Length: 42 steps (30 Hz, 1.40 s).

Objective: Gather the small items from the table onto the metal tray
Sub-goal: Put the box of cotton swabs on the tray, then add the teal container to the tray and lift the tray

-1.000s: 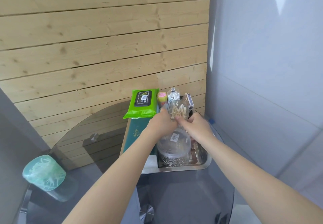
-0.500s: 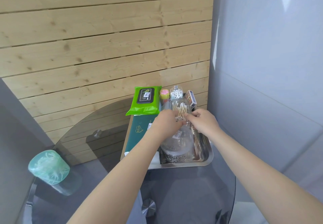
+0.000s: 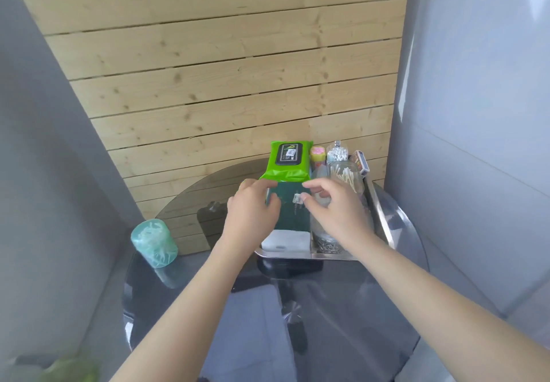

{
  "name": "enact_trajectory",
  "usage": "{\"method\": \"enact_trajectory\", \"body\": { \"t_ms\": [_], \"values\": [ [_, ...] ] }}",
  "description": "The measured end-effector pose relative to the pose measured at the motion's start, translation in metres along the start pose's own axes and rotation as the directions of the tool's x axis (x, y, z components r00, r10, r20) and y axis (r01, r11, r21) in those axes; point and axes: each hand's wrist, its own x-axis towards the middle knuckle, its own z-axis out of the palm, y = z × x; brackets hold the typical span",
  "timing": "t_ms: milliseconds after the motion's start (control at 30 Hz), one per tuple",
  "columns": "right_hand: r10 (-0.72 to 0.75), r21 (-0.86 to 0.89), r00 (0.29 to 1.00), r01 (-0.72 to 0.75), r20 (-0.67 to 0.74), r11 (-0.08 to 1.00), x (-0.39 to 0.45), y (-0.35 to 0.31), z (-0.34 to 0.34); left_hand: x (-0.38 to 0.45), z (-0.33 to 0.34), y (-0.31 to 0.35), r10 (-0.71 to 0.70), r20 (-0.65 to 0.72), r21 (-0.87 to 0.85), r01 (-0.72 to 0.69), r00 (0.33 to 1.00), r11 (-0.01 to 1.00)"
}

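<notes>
The metal tray point(image 3: 384, 222) sits at the far right of the round glass table point(image 3: 342, 322). It holds a dark green pack point(image 3: 293, 218), a white pad point(image 3: 287, 240), a bright green wipes pack point(image 3: 287, 161), a clear jar of cotton swabs point(image 3: 346, 174), a second swab pot point(image 3: 337, 153), a pink and yellow piece point(image 3: 317, 155), a matchbox point(image 3: 360, 163) and a clear tub of metal clips point(image 3: 324, 243). My left hand point(image 3: 253, 212) curls over the dark green pack's left edge, thumb on top. My right hand point(image 3: 336, 209) hovers over the pack's right side with fingers spread.
A teal translucent cylinder point(image 3: 154, 243) stands on the glass at the left, apart from the tray. A wooden plank wall runs close behind the tray. A grey wall closes in on the right.
Both hands have left the cotton swab jar and shifted left onto the dark green pack. The swab jar now stands alone at the tray's back right. The head view has swung rightward.
</notes>
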Motion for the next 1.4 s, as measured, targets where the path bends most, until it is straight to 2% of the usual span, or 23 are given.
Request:
{"method": "enact_trajectory", "body": {
  "t_ms": [133,233,367,467,567,933,1133,1233,1400],
  "values": [
    [-0.040,0.069,0.995,0.034,0.094,0.997,-0.012,-0.029,0.033,-0.013,-0.031,-0.040,-0.098,-0.143,0.115,0.115,0.985,0.987],
    [-0.058,0.078,0.990,0.048,0.131,0.996,-0.017,-0.043,0.052,-0.025,-0.040,-0.065,-0.120,-0.185,0.205,0.157,0.975,0.966],
    [-0.108,0.060,0.979,0.099,0.170,0.993,-0.027,-0.054,0.077,-0.033,-0.056,-0.100,-0.163,-0.260,0.407,0.261,0.952,0.875],
    [-0.130,0.017,0.965,0.129,0.229,0.991,-0.037,-0.052,0.091,-0.031,-0.066,-0.133,-0.326,-0.238,0.485,0.403,0.915,0.776],
    [-0.135,-0.003,0.954,0.141,0.268,0.990,-0.043,-0.050,0.097,-0.029,-0.067,-0.152,-0.448,-0.152,0.382,0.470,0.881,0.796],
    [-0.127,0.024,0.953,0.125,0.274,0.992,-0.042,-0.049,0.095,-0.030,-0.067,-0.141,-0.375,-0.135,0.086,0.388,0.917,0.917],
    [-0.067,0.123,0.963,0.036,0.262,0.992,-0.034,-0.053,0.073,-0.032,-0.068,-0.086,-0.190,-0.156,-0.138,0.170,0.969,0.976],
    [-0.087,0.187,0.952,0.032,0.294,0.982,-0.027,-0.052,0.053,-0.033,-0.063,-0.058,-0.055,-0.095,-0.240,0.031,0.994,0.970],
    [-0.106,0.296,0.934,0.000,0.342,0.955,-0.020,-0.037,0.019,-0.027,-0.037,-0.023,0.101,-0.007,-0.335,-0.097,0.995,0.937]
  ]
}}
